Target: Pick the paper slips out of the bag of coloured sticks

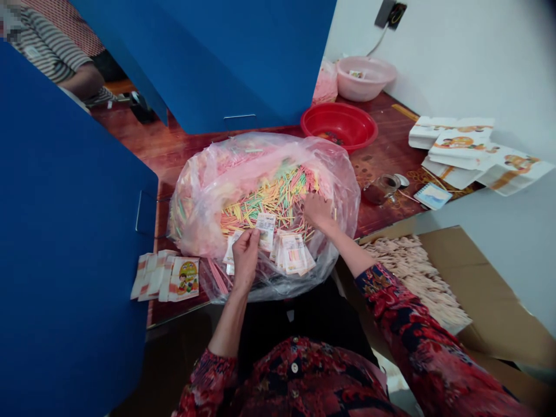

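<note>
A large clear plastic bag (260,191) lies open on the wooden table (382,156), filled with thin pastel sticks (269,202) in yellow, green and pink. My left hand (245,258) pinches a small printed paper packet (266,230) above the bag's near side. My right hand (319,211) rests on the sticks, its fingertips pushed in among them and partly hidden. A loose stack of similar packets (293,253) lies on the bag between my hands. More printed packets (165,278) lie on the table to the left of the bag.
Blue panels (204,52) rise at the left and far side. A red basin (339,124) and a pink basin (365,78) stand behind the bag. Printed paper bags (473,153) lie at the right. A cardboard box (478,284) holds pale sticks. A person (52,52) sits beyond the panels.
</note>
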`<state>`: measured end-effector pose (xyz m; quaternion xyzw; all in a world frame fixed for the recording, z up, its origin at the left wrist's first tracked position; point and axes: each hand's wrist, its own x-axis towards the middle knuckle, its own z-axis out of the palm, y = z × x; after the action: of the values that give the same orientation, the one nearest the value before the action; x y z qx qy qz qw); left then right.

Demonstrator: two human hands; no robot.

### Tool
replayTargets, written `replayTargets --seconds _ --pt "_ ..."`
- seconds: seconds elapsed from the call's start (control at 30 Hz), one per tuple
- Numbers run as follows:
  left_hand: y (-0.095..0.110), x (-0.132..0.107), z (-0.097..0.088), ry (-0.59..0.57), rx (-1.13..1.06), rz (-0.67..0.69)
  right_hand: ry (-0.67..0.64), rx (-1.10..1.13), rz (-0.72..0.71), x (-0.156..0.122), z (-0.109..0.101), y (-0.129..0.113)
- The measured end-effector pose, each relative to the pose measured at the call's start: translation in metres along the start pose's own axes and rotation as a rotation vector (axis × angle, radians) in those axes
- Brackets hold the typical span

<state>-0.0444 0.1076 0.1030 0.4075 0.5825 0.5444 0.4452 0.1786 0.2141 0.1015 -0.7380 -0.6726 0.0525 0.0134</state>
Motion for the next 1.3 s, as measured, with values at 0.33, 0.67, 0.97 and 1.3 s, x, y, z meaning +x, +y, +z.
replayTargets --seconds 0.33,0.67,0.97,1.3 --pt "-0.003 0.002 0.006 0.072 -0.182 -0.071 0.105 1.146 -0.035 0.006 0.023 0.037" --pt "0.0 -0.001 0.012 0.07 -0.224 -0.084 0.116 1.463 -0.202 -0.015 0.033 0.016" --pt "0.001 -0.006 0.017 0.035 -0.271 -0.09 0.221 1.128 -0.225 -0.019 0.051 0.022" --pt "0.006 -0.009 0.02 0.038 -0.255 -0.099 0.227 1.466 -0.147 -0.014 0.025 0.011"
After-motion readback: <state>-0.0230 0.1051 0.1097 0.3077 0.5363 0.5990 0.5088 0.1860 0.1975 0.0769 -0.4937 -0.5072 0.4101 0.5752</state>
